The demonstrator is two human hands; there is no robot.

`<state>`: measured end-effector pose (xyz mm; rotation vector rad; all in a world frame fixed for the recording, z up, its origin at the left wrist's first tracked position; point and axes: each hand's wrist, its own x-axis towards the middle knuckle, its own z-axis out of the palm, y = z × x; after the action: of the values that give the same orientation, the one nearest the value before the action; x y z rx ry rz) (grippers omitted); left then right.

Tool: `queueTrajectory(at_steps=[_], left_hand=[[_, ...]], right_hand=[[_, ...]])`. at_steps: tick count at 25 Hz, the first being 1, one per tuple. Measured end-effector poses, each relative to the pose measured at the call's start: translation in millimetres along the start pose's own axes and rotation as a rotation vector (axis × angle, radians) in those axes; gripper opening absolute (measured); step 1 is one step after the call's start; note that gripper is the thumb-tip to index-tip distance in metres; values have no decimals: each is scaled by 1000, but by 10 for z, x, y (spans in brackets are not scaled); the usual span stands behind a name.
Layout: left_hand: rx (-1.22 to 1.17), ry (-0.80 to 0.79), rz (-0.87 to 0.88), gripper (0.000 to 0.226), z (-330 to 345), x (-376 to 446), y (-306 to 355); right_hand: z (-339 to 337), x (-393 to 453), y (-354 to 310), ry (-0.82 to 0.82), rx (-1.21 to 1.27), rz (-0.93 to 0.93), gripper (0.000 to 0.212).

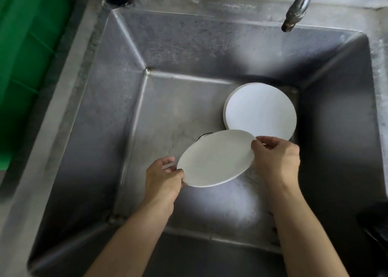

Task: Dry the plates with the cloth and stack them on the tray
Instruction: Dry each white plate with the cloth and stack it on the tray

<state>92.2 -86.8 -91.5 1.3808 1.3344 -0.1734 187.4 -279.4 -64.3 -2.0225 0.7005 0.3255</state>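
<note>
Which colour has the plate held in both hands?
The plate is plain white, without pattern; the head view shows it best.

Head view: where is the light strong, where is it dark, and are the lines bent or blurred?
Head view: the plate stack is washed out, nearly featureless; a pale glare patch lies on the sink floor under the held plate; the sink's right wall is deep shadow; wide-angle bending curves the sink edges; the corners look soft.
</note>
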Motion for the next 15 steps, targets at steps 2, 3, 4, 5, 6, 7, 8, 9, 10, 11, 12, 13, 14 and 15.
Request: queueTrajectory(at_steps=[2,3,4,5,6,7,8,9,10,11,12,13,14,15], left_hand=[[-4,-1,-12,38,-35,-40,32],[-9,-1,-17,36,-51,-54,45],[-11,1,-19,34,-76,-67,58],[-9,3,-17,33,-96,-80,73],[-5,4,-13,32,-117,-96,89],[-8,8,-5,31,-133,-104,106],[-14,13,8,31,-149,-125,131],[-25,24,26,31,-171,-154,159],[-39,38,49,32,-186,-155,177],[-50,46,78,33,-208,-171,196],[-58,46,108,34,-226,-195,228],[-66,45,136,33,-236,-224,259],[-81,42,159,30,-241,-271,297],[-114,31,166,24,-229,-331,343]], right_hand=[[-28,-43,-47,2,-29,30,15],[-40,-67,-60,-1,-30,45,14],[-49,-95,-64,-10,-30,59,13],[-56,-131,-61,-25,-36,71,12],[-64,-170,-43,-46,-48,77,11],[-65,-205,-25,-74,-66,80,12],[-76,-247,2,-106,-83,83,17],[-97,-291,33,-140,-96,89,21],[-96,-311,74,-177,-102,91,22],[-124,-354,113,-200,-93,95,22],[-163,-403,149,-204,-64,99,21],[-204,-468,183,-194,-11,103,20],[-244,-552,214,-178,52,107,18],[-273,-640,235,-164,114,110,17]])
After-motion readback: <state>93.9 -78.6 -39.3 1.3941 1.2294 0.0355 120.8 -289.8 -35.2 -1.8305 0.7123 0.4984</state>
